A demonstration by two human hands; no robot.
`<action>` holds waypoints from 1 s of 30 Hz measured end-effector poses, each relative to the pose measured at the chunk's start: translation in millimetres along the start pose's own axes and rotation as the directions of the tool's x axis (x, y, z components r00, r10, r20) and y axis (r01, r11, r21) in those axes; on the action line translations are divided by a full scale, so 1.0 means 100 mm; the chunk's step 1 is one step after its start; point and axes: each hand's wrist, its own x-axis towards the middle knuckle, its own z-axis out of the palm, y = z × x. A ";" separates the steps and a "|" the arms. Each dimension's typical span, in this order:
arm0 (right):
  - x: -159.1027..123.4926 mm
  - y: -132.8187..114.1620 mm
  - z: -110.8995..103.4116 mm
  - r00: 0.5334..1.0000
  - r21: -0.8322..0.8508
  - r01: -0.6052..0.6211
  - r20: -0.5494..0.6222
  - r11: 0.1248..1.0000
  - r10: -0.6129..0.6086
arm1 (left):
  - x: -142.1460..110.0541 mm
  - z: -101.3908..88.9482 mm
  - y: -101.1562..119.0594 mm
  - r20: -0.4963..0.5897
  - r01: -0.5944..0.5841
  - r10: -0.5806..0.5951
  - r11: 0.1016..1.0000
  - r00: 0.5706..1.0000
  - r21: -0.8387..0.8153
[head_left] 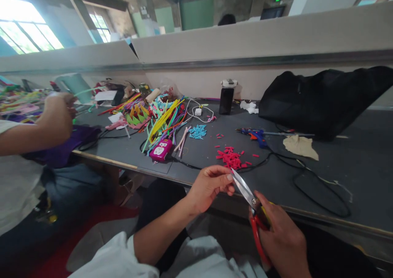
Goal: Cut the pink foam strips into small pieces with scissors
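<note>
My right hand point(281, 233) is wrapped round the red handle of a pair of scissors point(244, 188), whose metal blades point up and to the left. At the blade tips, my left hand point(211, 187) is closed in a pinch of thumb and forefinger. What it pinches is too small and hidden to make out. Just beyond both hands, a loose pile of short red pieces point(231, 158) lies on the dark table point(202, 151). Further left is a small heap of short blue pieces point(198, 132), with several pale pink fuzzy stems point(182, 141) beside it.
A magenta case point(161, 150) sits by a bundle of coloured fuzzy stems point(166, 120). On the right lie a blue glue gun point(258, 137), a beige scrap point(301, 147), black cable point(325, 208) and a black bag point(319, 102). A bottle point(226, 100) stands behind. At left, a co-worker's arm point(46, 122) reaches over the table.
</note>
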 end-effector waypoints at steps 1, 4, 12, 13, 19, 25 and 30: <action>0.01 0.00 0.00 1.000 -0.008 0.014 -0.012 1.000 -0.014 | 0.00 0.00 0.00 0.002 0.002 -0.002 1.000 1.000 -0.004; 0.03 -0.01 -0.02 0.999 -0.015 0.030 -0.015 0.999 -0.030 | -0.01 0.01 0.01 0.012 0.009 -0.009 1.000 1.000 -0.016; 0.02 0.03 0.01 0.999 -0.026 0.044 -0.007 0.999 -0.044 | -0.03 0.02 0.05 -0.007 0.015 -0.015 1.000 1.000 0.008; 0.02 0.04 0.02 0.999 -0.027 0.054 -0.005 0.998 -0.054 | -0.03 0.02 0.06 -0.010 0.018 -0.018 1.000 1.000 0.008; -0.05 0.05 0.10 0.999 -0.004 0.042 0.020 0.999 -0.042 | -0.04 0.01 0.08 -0.012 0.025 -0.025 1.000 1.000 -0.005; -0.05 0.00 0.11 0.999 0.014 -0.040 0.017 0.999 0.040 | -0.10 0.02 0.12 -0.034 0.002 -0.003 1.000 0.999 -0.025; -0.02 0.01 0.06 0.998 0.038 -0.021 0.059 0.999 0.019 | -0.17 0.05 0.10 -0.033 -0.023 0.023 1.000 0.999 0.005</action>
